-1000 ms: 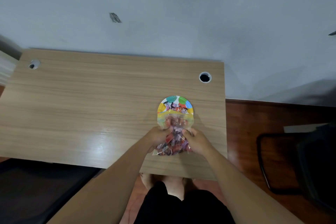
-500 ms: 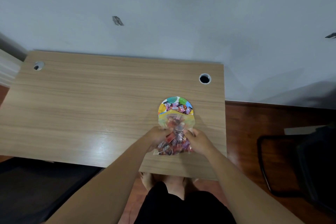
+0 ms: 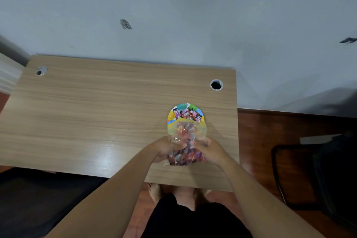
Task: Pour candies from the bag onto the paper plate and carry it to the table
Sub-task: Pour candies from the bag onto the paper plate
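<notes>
A colourful paper plate (image 3: 171, 116) lies on the wooden desk (image 3: 96, 112), near its right side. Several wrapped candies (image 3: 186, 113) rest on the plate's far half. A clear plastic bag of candies (image 3: 185, 141) is tipped with its open mouth over the plate's near half, hiding that part. My left hand (image 3: 164, 148) grips the bag's left side and my right hand (image 3: 211, 149) grips its right side. Most of the candies still sit in the bag's bottom between my hands.
The desk has a cable hole at the back right (image 3: 216, 84) and another at the back left (image 3: 41, 70). A white wall stands behind it. A dark chair (image 3: 318, 176) stands on the wooden floor to the right. My bare feet show under the desk's front edge.
More candies lie on the plate than one second ago. Both hands have stayed on the bag, which has hardly shifted.
</notes>
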